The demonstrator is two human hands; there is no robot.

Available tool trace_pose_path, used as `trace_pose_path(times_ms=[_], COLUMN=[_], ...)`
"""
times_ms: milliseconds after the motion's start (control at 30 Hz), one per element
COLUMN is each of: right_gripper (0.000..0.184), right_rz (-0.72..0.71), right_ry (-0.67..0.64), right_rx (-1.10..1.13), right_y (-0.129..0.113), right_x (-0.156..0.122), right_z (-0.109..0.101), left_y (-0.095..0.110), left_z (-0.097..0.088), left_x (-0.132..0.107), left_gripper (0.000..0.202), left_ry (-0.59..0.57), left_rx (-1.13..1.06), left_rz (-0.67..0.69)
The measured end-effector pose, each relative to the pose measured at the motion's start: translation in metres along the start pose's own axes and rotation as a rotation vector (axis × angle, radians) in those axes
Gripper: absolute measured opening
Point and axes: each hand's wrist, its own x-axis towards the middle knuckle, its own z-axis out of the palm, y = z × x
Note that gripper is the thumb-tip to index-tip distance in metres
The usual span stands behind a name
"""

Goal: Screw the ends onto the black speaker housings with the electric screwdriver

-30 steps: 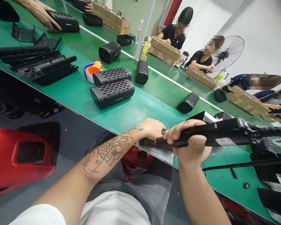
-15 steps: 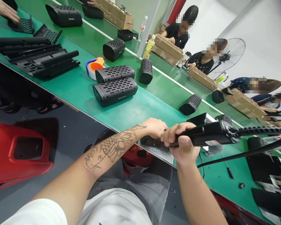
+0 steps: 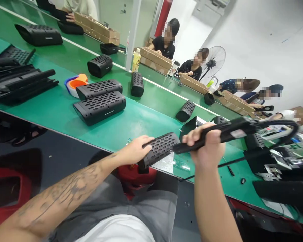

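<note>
My left hand (image 3: pixel 135 150) grips the end of a black perforated speaker shell (image 3: pixel 159 150), held tilted at the near edge of the green belt (image 3: pixel 131 124). My right hand (image 3: pixel 209 145) is closed round the handle of a black electric screwdriver (image 3: pixel 224 133). Its tip points at the right end of the shell. A cable runs from the tool's back end to the right.
Two finished black speakers (image 3: pixel 100 107) lie side by side on the belt, a tape roll (image 3: pixel 73 84) behind them, black plastic parts (image 3: pixel 20 84) at the left. More speakers stand farther off. Several people sit behind cardboard boxes (image 3: pixel 154 57) across the belt. Loose screws and equipment lie at the right.
The speaker shell has come up and turned, its perforated face now showing under my left hand. The screwdriver has tilted upward. The view has swung right.
</note>
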Motion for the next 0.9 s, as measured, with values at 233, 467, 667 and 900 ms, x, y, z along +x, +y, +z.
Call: trace_pose_path(times_ms=[233,467,667,900], right_gripper=[0.049,0.053,0.044,0.044], right_rz=[-0.148,-0.162,-0.160,-0.138], right_ry=[0.493,0.391,0.370,0.141], right_rx=[-0.410,-0.396,-0.307,-0.066], right_y=[0.034,0.050,0.016,-0.040], right_x=[0.052,0.039,0.018,-0.025], right_z=[-0.129,-0.142,-0.128,-0.095], left_y=[-0.028,0.019,0.057,0.051], left_z=[0.087,0.083,0.027,0.029], left_x=[-0.103,-0.056,0.065,0.051], left_gripper=[0.114,0.093,0.108,0.116], left_ry=[0.091,-0.005,-0.447,-0.220], left_rx=[0.134,0.353,0.720,0.845], left_rz=[0.363,0.752,0.863,0.385])
